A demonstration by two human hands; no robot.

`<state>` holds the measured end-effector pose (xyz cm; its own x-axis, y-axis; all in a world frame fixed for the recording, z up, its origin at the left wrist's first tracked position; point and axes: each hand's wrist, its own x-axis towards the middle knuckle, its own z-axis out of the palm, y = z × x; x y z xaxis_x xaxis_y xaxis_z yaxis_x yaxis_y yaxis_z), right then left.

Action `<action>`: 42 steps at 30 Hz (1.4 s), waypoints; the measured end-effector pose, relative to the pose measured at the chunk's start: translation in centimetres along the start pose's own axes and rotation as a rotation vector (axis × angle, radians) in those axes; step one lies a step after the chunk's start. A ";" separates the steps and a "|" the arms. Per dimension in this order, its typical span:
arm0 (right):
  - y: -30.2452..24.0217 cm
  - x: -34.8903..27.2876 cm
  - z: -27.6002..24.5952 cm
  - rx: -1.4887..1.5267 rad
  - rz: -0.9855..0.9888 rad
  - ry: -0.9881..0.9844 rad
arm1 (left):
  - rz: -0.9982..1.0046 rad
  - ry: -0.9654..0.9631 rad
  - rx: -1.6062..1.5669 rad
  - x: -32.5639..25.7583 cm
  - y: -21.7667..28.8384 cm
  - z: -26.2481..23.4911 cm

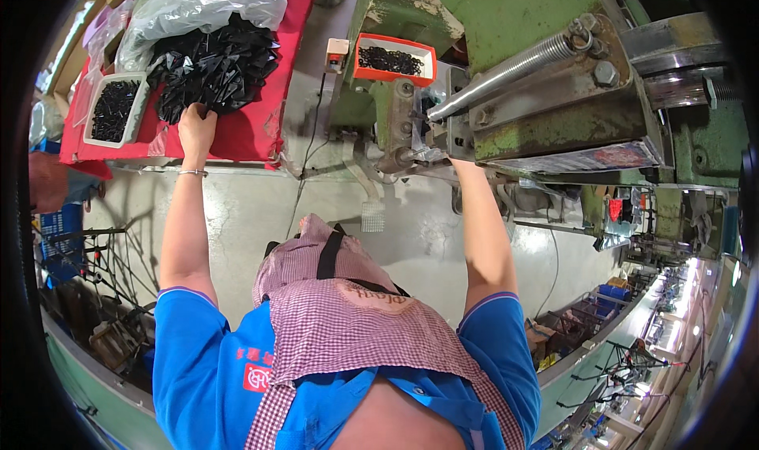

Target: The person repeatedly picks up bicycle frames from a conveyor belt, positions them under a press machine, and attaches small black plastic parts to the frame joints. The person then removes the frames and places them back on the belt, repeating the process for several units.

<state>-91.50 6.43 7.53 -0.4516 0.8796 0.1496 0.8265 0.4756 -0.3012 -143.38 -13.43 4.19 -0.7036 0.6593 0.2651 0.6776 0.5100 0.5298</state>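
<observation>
My left hand [197, 126] is at the near edge of a heap of flat, pointed black pieces [217, 63] on a red cloth. Its thumb and fingers look curled together against the heap; whatever they grip is hidden. My right forearm [478, 221] reaches up to the green press [545, 126], where machine parts cover the right hand, fingers included. Close above that wrist are a metal block [459, 138] and a clear plastic guard [427, 134]. An orange-rimmed box [431, 76] of small black rings stands on the machine, between my two hands.
A white tray [133, 134] of small black parts sits left of the heap on the red cloth [249, 142]. Clear plastic sheeting [202, 3] lies behind. A long spring [506, 75] slants across the press. Below is a foot pedal [373, 216]. Another person's arm [49, 183] shows far left.
</observation>
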 end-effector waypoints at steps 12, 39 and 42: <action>0.8 1.4 2.8 -0.200 -0.071 0.014 | 0.151 0.045 0.214 -1.7 2.0 -0.7; -12.3 -6.0 -9.2 1.122 0.130 -0.077 | -0.256 -0.290 -0.639 -12.2 7.7 -3.7; -12.1 -5.6 -9.2 1.390 0.337 -0.277 | -0.276 -0.329 -0.663 -13.7 8.5 -4.0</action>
<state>-95.88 -4.16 18.98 -0.4882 0.8375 -0.2453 -0.0087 -0.2857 -0.9583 -128.87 -20.30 8.28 -0.6578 0.7395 -0.1428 0.1461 0.3114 0.9390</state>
